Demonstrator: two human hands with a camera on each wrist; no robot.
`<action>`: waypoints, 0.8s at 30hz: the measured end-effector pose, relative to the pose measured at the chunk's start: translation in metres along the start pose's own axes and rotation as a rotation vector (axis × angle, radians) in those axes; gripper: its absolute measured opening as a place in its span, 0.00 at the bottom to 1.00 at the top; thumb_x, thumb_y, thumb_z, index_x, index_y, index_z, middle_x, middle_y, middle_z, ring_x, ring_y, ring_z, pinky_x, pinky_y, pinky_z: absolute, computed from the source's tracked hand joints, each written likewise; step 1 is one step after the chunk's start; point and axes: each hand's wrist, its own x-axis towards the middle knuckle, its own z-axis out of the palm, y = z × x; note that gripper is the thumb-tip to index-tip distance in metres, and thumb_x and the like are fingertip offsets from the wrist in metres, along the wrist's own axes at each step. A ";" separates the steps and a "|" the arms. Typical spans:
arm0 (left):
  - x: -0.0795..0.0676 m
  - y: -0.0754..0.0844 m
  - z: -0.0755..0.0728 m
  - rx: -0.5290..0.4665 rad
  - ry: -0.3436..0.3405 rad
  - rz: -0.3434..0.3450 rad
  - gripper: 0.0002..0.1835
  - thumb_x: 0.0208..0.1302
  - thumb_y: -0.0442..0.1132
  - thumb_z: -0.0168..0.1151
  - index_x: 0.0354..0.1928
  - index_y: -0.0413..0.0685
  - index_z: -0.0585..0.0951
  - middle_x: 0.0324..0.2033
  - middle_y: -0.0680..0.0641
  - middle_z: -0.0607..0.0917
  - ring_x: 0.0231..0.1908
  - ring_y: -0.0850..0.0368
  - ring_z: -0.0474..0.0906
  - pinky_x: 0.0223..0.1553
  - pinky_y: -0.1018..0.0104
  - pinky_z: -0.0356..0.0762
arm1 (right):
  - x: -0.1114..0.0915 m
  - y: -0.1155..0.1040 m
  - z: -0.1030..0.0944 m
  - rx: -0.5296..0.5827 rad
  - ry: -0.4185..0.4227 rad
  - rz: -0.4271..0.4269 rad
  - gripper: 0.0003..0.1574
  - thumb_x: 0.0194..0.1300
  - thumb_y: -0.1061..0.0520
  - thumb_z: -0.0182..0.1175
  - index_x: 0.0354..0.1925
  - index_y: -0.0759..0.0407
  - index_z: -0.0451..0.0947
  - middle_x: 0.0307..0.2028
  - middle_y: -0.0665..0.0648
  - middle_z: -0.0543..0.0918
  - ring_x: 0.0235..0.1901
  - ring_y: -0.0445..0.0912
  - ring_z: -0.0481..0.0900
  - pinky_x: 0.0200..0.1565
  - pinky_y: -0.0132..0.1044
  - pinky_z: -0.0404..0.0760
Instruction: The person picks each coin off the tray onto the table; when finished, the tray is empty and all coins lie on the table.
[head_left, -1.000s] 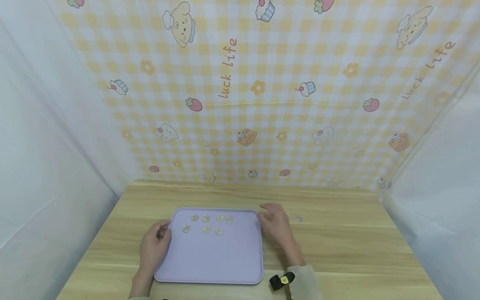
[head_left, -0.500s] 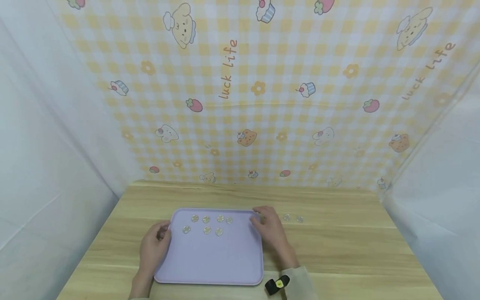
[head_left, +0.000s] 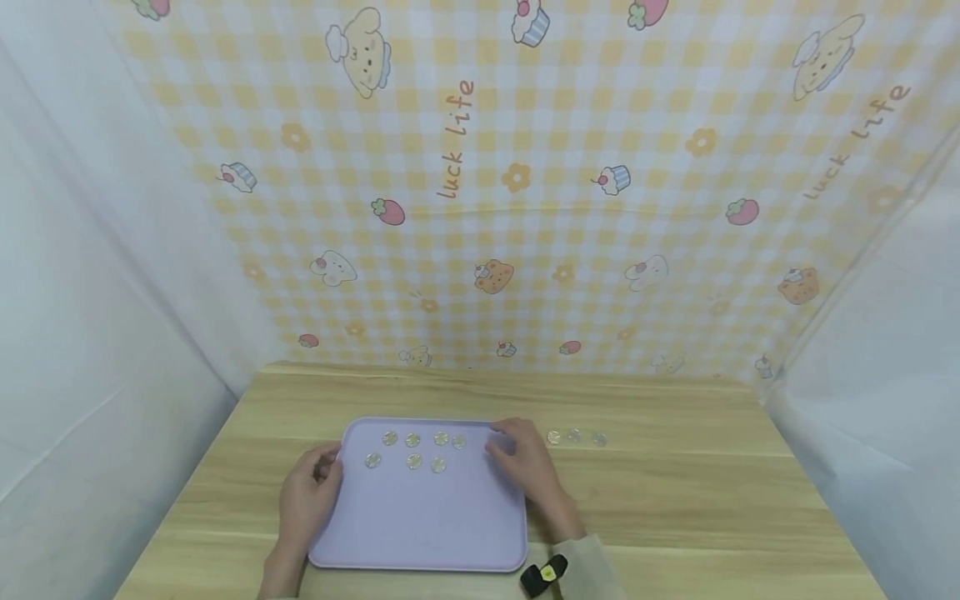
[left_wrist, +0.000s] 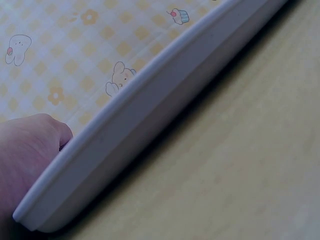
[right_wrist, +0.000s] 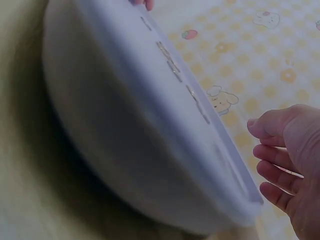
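A lilac tray (head_left: pixel 420 525) lies on the table, with several small round shiny coins (head_left: pixel 414 462) in two loose rows in its far half. My left hand (head_left: pixel 309 492) grips the tray's left rim, its fingers curled at the edge. Over the far right corner of the tray hovers my right hand (head_left: pixel 527 462). In the right wrist view, the thumb and fingers of that hand (right_wrist: pixel 295 165) are apart and loosely bent, and no object shows between them. Three more coins (head_left: pixel 573 435) lie in a row on the table, right of the tray.
The wooden table (head_left: pixel 675 500) backs onto a yellow checked cloth (head_left: pixel 517 225) with cartoon prints. White sheets (head_left: pixel 885 358) hang at both sides. A black strap with a yellow mark (head_left: pixel 544 575) is by the right sleeve.
My right hand has moved left, from beside the tray to over its far right corner, uncovering coins on the table. The left hand, tray and coins in it stay put.
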 end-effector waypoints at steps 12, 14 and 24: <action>-0.001 -0.001 0.003 0.005 -0.016 -0.037 0.16 0.66 0.34 0.60 0.55 0.46 0.81 0.40 0.47 0.86 0.34 0.62 0.76 0.33 0.75 0.77 | -0.001 -0.007 0.018 -0.006 -0.072 -0.016 0.18 0.62 0.57 0.66 0.50 0.60 0.84 0.49 0.58 0.84 0.53 0.54 0.79 0.59 0.51 0.76; -0.002 -0.001 0.003 0.004 -0.017 -0.036 0.16 0.66 0.34 0.61 0.55 0.46 0.81 0.40 0.47 0.86 0.34 0.62 0.76 0.33 0.75 0.77 | -0.001 -0.008 0.020 -0.001 -0.077 -0.009 0.18 0.61 0.57 0.67 0.50 0.60 0.84 0.49 0.58 0.85 0.54 0.53 0.79 0.60 0.50 0.76; -0.001 0.002 0.000 0.008 -0.017 -0.029 0.16 0.66 0.34 0.61 0.55 0.46 0.81 0.39 0.47 0.86 0.33 0.63 0.75 0.33 0.75 0.77 | 0.003 -0.011 0.032 0.010 -0.065 -0.025 0.20 0.59 0.59 0.67 0.50 0.64 0.84 0.47 0.60 0.87 0.52 0.56 0.81 0.59 0.51 0.76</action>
